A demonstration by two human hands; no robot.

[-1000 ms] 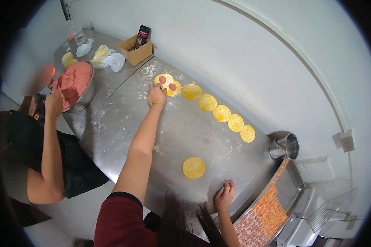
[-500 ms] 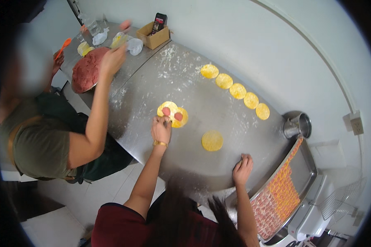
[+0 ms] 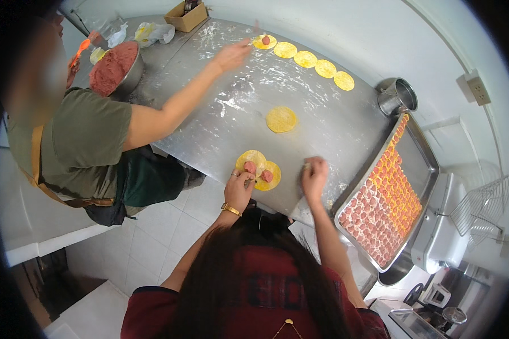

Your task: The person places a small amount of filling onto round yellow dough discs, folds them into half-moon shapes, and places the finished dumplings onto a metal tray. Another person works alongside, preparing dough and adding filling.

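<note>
Two overlapping yellow dough rounds (image 3: 250, 158) lie near the table's front edge, each with a ball of pink minced meat (image 3: 267, 175) on it. My left hand (image 3: 239, 189) pinches their near left edge, its fingers closed beside one meat ball. To their right, my right hand (image 3: 315, 176) is curled just over the table, slightly blurred; a small pale bit shows at its fingertips, its kind unclear. Another dough round (image 3: 281, 119) lies flat farther back, with no meat on it.
Several dough rounds (image 3: 305, 59) line the back edge. A co-worker's hand (image 3: 234, 55) is at the leftmost, which bears meat. A bowl of minced meat (image 3: 131, 76) stands left, a cardboard box (image 3: 185, 20) behind. Right are a metal pot (image 3: 389, 101) and a tray (image 3: 339, 214) of filled pieces.
My left hand has drawn the two overlapping rounds toward me. The co-worker's hand has gone from above the meat bowl to the back row, where the leftmost round now has meat. The view has shifted.
</note>
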